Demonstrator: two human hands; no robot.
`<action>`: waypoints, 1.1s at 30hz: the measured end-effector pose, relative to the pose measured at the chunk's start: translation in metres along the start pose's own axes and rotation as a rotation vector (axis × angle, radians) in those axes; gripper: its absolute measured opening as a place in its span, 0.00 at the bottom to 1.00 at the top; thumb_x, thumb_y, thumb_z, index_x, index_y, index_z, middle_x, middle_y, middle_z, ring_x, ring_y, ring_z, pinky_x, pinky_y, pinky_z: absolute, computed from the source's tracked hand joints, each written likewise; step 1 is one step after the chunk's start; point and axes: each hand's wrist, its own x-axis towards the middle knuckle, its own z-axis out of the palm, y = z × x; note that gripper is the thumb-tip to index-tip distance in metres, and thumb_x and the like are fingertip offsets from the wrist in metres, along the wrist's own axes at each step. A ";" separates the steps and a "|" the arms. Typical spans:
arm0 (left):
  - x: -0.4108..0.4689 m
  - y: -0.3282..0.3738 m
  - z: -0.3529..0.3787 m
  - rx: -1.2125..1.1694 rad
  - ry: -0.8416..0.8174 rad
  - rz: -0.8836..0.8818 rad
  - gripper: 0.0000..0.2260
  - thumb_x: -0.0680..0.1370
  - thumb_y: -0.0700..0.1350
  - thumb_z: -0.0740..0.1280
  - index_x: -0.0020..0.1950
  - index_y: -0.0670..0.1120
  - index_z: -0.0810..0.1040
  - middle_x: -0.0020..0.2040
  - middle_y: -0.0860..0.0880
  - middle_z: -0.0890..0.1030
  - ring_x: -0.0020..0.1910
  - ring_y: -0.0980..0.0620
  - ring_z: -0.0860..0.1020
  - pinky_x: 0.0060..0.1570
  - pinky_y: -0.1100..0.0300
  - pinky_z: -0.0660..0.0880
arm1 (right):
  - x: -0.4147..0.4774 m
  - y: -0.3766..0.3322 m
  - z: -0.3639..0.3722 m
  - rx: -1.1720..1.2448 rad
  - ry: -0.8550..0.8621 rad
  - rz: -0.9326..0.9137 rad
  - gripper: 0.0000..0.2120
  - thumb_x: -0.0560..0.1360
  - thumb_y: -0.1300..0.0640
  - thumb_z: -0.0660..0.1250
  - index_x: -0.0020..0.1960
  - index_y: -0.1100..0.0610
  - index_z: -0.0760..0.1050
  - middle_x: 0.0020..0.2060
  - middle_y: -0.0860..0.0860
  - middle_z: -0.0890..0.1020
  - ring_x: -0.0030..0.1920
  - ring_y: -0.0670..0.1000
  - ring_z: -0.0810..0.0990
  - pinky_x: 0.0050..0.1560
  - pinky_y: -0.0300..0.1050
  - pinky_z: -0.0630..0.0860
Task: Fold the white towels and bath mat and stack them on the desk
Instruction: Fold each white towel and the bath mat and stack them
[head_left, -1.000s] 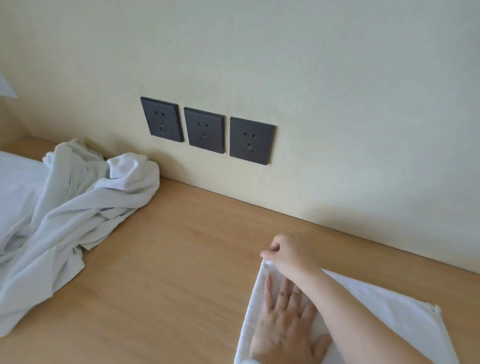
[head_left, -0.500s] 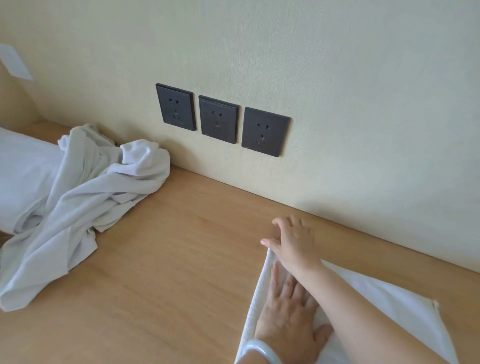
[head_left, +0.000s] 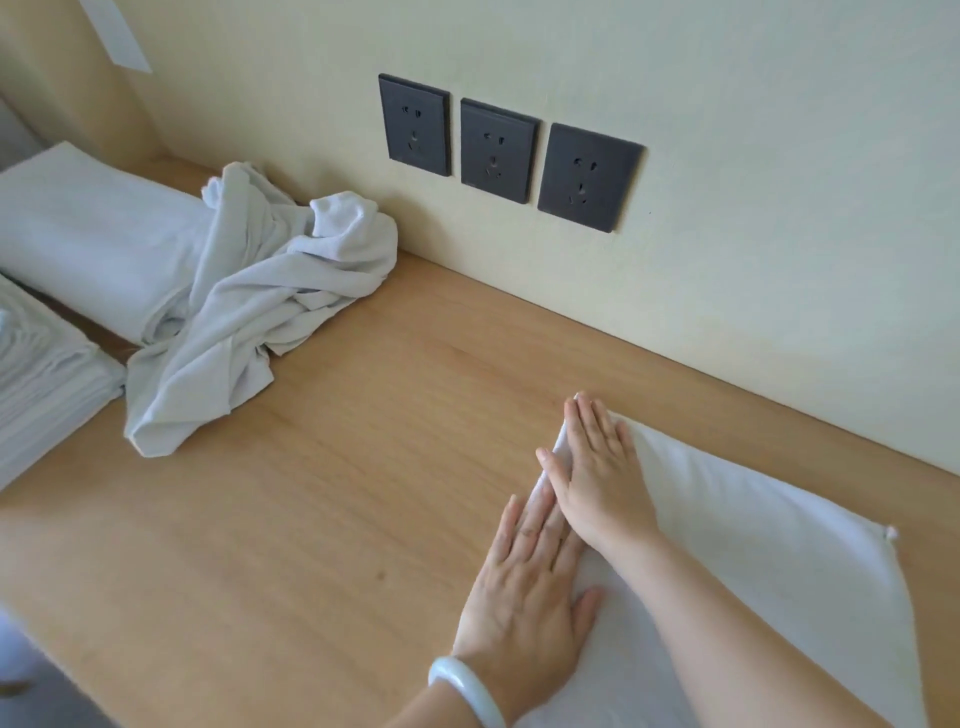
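Here, a flat, folded white terry towel (head_left: 753, 545) is seen lying on the light wooden desk (head_left: 337, 493), towards its right end and close to its back edge, where the cream wall (head_left: 727, 104) is met. The towel is pressed down by both hands. The left hand (head_left: 524, 582) is laid palm down on the towel's left border, with its fingers straight and together and its thumb spread aside; nothing is gripped by it. The right hand (head_left: 597, 467) is set just beyond it, on the towel's far left corner. It is likewise flat, with fingers extended and nothing pinched, and its forearm is crossed over the cloth from the near right. A pale, smooth round bangle (head_left: 467, 691) is worn on the left wrist.

A crumpled white towel (head_left: 260, 301) is heaped against the desk's back edge towards the left, well apart from the hands. It is draped partly over a thick folded white bundle (head_left: 78, 234) near the back left corner. A second pile of folded white cloths (head_left: 41, 374) is placed further left, nearer the front edge. 3 dark grey square wall sockets (head_left: 498, 150) are mounted in a row above the back edge.
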 end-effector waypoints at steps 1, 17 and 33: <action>-0.015 -0.004 0.000 -0.016 -0.015 -0.008 0.31 0.81 0.57 0.54 0.80 0.46 0.50 0.80 0.48 0.48 0.79 0.49 0.46 0.73 0.49 0.50 | -0.001 0.000 0.001 -0.023 0.011 -0.009 0.42 0.71 0.34 0.31 0.79 0.56 0.43 0.78 0.49 0.44 0.77 0.45 0.40 0.76 0.44 0.36; -0.133 -0.058 -0.017 -0.346 0.104 -0.087 0.29 0.69 0.57 0.71 0.68 0.54 0.70 0.75 0.59 0.60 0.77 0.57 0.55 0.71 0.58 0.57 | -0.083 -0.041 0.032 -0.096 0.163 -0.032 0.31 0.81 0.43 0.43 0.77 0.61 0.57 0.76 0.55 0.59 0.77 0.52 0.54 0.75 0.55 0.49; -0.132 -0.052 -0.027 -0.357 0.197 0.100 0.08 0.74 0.35 0.64 0.45 0.47 0.71 0.43 0.53 0.70 0.41 0.51 0.72 0.44 0.60 0.70 | -0.084 -0.044 0.022 -0.139 0.054 -0.033 0.39 0.76 0.34 0.37 0.79 0.58 0.46 0.79 0.52 0.47 0.78 0.49 0.42 0.77 0.53 0.41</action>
